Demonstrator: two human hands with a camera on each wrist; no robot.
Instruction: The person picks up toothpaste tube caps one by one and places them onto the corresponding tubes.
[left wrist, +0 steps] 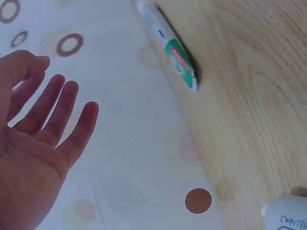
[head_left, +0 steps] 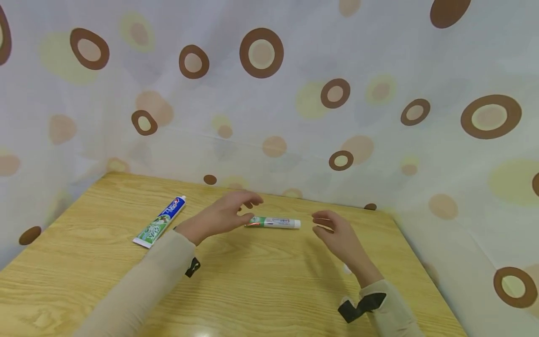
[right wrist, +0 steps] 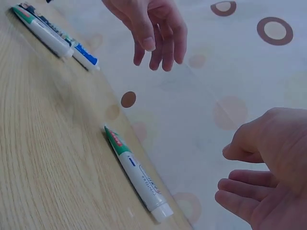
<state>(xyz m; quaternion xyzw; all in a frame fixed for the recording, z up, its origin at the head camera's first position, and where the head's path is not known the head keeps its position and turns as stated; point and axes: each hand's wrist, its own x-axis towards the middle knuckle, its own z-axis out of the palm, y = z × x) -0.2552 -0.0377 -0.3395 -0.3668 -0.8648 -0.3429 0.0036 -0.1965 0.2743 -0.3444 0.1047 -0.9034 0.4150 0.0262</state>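
Note:
My left hand (head_left: 225, 213) hovers over the table with fingers loosely bent and nothing in them; in the head view its fingertips overlap one end of a white and green toothpaste tube (head_left: 282, 223). Beyond that tube's white cap, my right hand (head_left: 341, 238) is held in the air, its fingers relaxed and bare. A blue and green toothpaste tube (head_left: 162, 222) lies to the left of my left forearm. Beside it in the right wrist view is a second white and green tube (right wrist: 45, 36), which the left arm hides in the head view.
The wood-grain table (head_left: 252, 290) meets a pale curtain (head_left: 294, 126) with brown and beige circles at the back and sides. A small white thing (head_left: 347, 269) shows by my right wrist. Dark straps (head_left: 362, 306) hang at the sleeve cuffs.

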